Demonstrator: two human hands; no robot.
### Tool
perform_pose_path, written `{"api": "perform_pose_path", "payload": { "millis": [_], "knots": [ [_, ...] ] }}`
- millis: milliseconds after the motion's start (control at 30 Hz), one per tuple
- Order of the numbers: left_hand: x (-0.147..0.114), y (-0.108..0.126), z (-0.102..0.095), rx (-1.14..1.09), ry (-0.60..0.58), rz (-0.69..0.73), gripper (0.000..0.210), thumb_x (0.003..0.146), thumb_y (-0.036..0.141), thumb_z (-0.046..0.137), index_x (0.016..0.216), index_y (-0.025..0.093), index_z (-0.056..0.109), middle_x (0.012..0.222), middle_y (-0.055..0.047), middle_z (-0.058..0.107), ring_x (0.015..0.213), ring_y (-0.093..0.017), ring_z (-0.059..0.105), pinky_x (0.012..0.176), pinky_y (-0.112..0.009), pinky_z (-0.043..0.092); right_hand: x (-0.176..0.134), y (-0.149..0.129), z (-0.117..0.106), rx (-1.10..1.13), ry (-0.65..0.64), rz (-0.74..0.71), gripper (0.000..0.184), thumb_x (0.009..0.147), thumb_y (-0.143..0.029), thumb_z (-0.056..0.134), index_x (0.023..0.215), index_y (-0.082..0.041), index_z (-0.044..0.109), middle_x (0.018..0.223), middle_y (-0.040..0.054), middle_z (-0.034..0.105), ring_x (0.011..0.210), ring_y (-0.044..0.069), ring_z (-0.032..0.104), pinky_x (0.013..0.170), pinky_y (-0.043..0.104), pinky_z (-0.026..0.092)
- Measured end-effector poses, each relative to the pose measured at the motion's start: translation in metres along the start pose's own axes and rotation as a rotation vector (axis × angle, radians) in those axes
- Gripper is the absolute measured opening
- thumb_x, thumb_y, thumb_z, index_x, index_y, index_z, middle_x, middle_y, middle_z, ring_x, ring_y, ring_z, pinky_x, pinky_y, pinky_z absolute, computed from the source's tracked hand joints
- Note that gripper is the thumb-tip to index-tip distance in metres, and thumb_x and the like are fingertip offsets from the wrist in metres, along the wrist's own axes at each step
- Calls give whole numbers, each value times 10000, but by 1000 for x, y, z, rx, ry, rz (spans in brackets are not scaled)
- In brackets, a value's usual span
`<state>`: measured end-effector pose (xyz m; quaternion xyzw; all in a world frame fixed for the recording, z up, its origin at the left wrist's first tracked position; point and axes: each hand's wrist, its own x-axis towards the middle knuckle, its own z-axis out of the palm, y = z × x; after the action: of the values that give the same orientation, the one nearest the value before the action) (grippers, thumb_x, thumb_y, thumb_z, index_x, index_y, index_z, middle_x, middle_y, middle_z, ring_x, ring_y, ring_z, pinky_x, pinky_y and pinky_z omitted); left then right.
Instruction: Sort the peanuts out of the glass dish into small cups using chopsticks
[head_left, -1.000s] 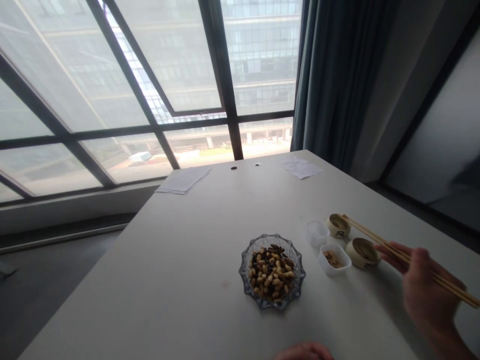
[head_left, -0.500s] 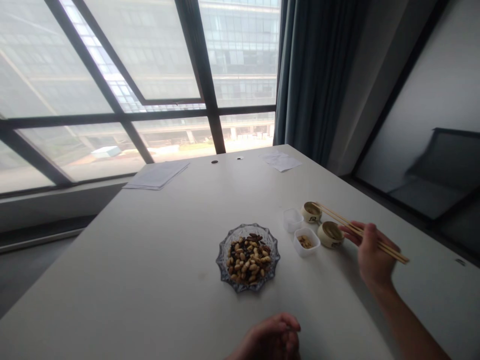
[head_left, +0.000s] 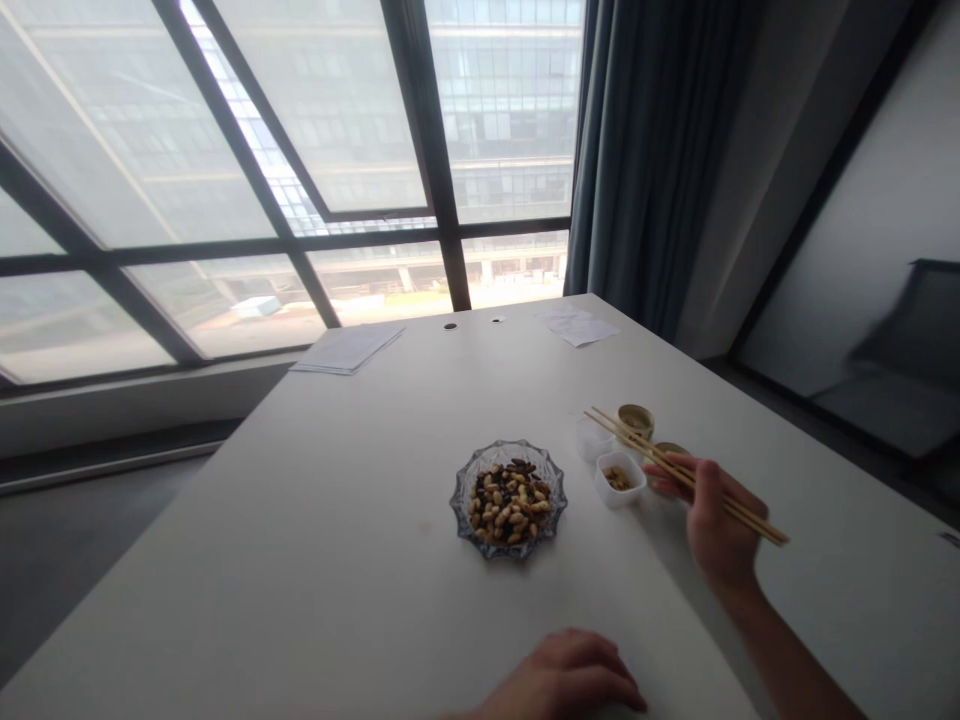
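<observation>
My right hand (head_left: 724, 520) is closed around a pair of wooden chopsticks (head_left: 646, 447). Their tips point left, over the rear clear plastic tub (head_left: 587, 447); I cannot make out anything between them. Below the sticks is a second clear tub (head_left: 621, 497) with light brown pieces in it. Two small round cream bowls stand alongside: the rear bowl (head_left: 636, 412) shows, while the front bowl (head_left: 667, 447) is partly hidden by my fingers. My left hand (head_left: 566, 672) rests on the table, fingers loosely bent and holding nothing. A scalloped glass bowl (head_left: 460, 500) holds peanuts and darker pieces (head_left: 510, 505).
The white table (head_left: 360, 520) runs toward large windows (head_left: 360, 110). Paper sheets (head_left: 349, 348) lie at the far left, and more paper (head_left: 581, 326) at the far right. A dark blue curtain (head_left: 652, 170) hangs behind the far corner.
My right hand has moved left, carrying the chopsticks from the cream bowls to over the clear tubs. My left hand has turned palm down and shifted slightly right. The view has swung slightly left.
</observation>
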<state>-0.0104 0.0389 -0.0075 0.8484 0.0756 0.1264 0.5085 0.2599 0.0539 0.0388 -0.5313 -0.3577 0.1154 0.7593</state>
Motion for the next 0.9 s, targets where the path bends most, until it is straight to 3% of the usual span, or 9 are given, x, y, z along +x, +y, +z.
{"api": "perform_pose_path", "payload": {
  "millis": [100,233,333,433,633,767,900],
  "knots": [
    [-4,-12,-6,396,-88,71,419,1139,379,465,1537,273,539,1551,-107,591,1565,-279,394,1300,-427,261,-10,-1,6,41,-109,29,471,996,-576,650,958,-132,802,829,139,828,716,285,827,581,333,692],
    [-6,-25,-8,633,-59,159,520,1068,370,628,1552,224,505,1604,-136,536,1563,-353,394,1302,-507,253,-24,-12,14,72,-220,91,494,986,-607,649,939,-145,817,794,128,824,699,286,825,558,337,686],
    [-5,-27,-9,592,-8,181,514,1051,411,653,1530,257,545,1561,-140,584,1500,-374,486,1267,-501,314,-33,-23,19,86,-273,155,533,993,-633,619,917,-145,820,809,131,823,703,279,823,547,334,674],
    [-6,-28,-12,526,16,203,467,1089,344,585,1552,308,538,1552,-133,594,1474,-373,519,1242,-498,334,-40,-30,20,92,-366,223,592,987,-683,584,915,-145,821,794,138,820,705,286,819,555,351,670],
    [-7,-43,-10,497,-9,215,420,1100,387,535,1511,323,600,1510,-129,633,1445,-364,548,1215,-509,379,-48,-27,22,65,-480,322,595,945,-711,631,894,-149,820,749,136,814,630,257,795,567,332,659],
    [-5,-52,-4,485,8,200,379,1099,412,524,1443,332,662,1461,-123,671,1425,-363,563,1203,-519,391,-52,-26,26,61,-458,345,608,937,-711,644,880,-133,825,777,155,818,694,282,818,566,334,664],
    [-6,-49,-5,444,-30,177,391,1118,421,465,1440,321,662,1490,-122,649,1458,-362,527,1225,-514,349,-47,-22,23,61,-391,335,593,942,-697,649,849,-143,835,724,146,807,638,278,809,550,333,670]
  ]
}}
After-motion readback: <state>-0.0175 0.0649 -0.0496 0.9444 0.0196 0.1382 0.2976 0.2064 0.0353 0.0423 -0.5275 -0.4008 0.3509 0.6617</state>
